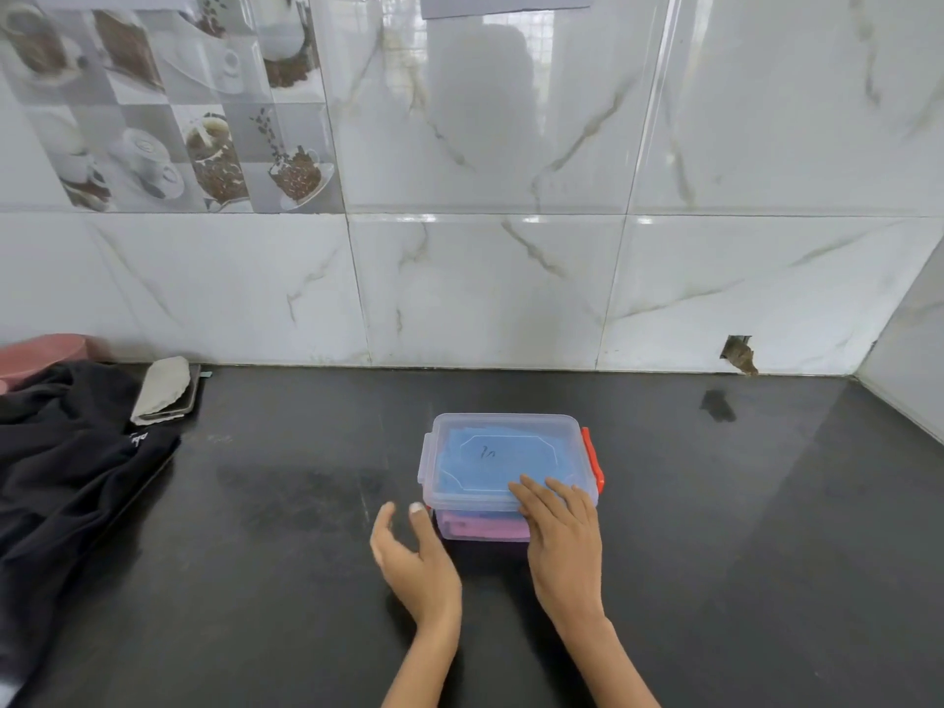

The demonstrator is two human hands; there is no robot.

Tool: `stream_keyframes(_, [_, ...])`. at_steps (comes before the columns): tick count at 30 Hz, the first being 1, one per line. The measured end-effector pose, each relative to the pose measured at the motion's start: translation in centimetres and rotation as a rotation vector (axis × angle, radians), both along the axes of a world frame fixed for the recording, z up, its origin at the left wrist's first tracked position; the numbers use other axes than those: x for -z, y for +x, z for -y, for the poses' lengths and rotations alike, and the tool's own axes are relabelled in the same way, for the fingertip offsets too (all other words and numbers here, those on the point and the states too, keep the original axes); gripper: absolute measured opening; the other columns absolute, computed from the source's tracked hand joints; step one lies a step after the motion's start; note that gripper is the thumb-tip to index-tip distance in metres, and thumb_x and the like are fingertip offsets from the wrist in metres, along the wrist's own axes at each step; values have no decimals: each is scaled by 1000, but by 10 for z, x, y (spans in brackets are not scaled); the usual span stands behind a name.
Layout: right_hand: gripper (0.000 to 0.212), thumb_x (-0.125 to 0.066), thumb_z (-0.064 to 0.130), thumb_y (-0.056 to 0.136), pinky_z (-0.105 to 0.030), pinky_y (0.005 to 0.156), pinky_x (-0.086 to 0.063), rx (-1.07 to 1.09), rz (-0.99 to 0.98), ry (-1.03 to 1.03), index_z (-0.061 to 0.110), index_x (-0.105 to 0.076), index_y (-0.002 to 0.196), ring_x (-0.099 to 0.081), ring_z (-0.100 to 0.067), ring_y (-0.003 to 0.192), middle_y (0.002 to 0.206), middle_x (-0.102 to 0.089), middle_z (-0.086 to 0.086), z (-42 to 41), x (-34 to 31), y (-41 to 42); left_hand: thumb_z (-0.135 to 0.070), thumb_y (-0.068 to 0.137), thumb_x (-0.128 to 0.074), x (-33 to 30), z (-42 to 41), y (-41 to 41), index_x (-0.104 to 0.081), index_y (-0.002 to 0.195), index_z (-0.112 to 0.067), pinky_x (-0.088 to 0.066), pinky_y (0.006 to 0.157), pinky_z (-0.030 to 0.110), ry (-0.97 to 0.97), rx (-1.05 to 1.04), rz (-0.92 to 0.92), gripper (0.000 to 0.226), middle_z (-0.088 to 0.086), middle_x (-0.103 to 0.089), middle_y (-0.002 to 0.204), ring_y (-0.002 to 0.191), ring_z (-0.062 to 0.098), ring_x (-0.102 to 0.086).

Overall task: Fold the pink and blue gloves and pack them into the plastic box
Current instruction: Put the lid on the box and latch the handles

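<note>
A small clear plastic box with a translucent snap-on lid is sitting on the dark polished countertop, and the right hand is lying flat, fingers spread, over the lid's near right corner, pressing down rather than gripping anything. Just beyond those fingertips, through the lid, the folded blue glove is showing as a hazy blue sheet; beneath the palm's left edge, the folded pink glove is showing through the box's front wall, its shape too blurred by the plastic to read. The right hand is covering the box's near right corner and part of the front wall. An orange-red latch is sitting on the side of the box just beyond the right hand's outer fingers. The left hand is hovering open and empty just left of the box's near left corner, thumb raised close to the wall; contact there is hard to judge. Well to the left of that hand, a crumpled black garment is running off the frame edge, with a folded grey cloth resting on a flat dark item that is mostly hidden.
</note>
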State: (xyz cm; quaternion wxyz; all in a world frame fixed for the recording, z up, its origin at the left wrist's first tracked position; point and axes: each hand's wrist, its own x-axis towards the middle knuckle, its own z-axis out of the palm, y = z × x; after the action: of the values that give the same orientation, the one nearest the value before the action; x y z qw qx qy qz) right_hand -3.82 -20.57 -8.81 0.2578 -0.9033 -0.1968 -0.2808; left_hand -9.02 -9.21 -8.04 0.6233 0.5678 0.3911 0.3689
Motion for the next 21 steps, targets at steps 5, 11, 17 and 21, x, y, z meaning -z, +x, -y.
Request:
stream_keyframes(5, [49, -80, -8, 63, -35, 100, -41, 17, 7, 31, 21, -74, 103, -68, -23, 100, 107, -73, 5, -1, 5, 2, -45, 96, -44, -19, -26, 16, -61, 120, -2, -37, 98, 28, -633, 322, 20, 51, 6, -64, 119, 109, 18, -59])
stream_keyframes(11, [49, -81, -9, 61, -37, 99, -45, 17, 9, 48, 19, -75, 100, -68, -24, 98, 106, -73, 4, -2, 6, 2, -13, 94, -56, -29, -39, 30, -56, 126, -1, -47, 93, 33, -993, 140, 148, 34, 15, -62, 127, 118, 26, -59])
stream_keyframes(17, [47, -80, -10, 61, -32, 99, -32, 26, 28, 78, 18, -75, 99, -68, -26, 97, 105, -74, 2, -4, 8, 2, 0, 84, -67, -24, -39, 37, -66, 114, 1, -53, 81, 28, -730, -41, 234, 31, 17, -68, 112, 94, 23, -66])
stream_keyframes(21, [47, -81, -10, 61, -34, 97, -35, 19, 27, 84, 18, -76, 99, -69, -27, 96, 105, -74, 2, -4, 9, 3, -12, 84, -70, -14, -27, 34, -66, 115, -2, -50, 66, 11, -352, -32, 214, 33, 7, -71, 109, 97, 16, -67])
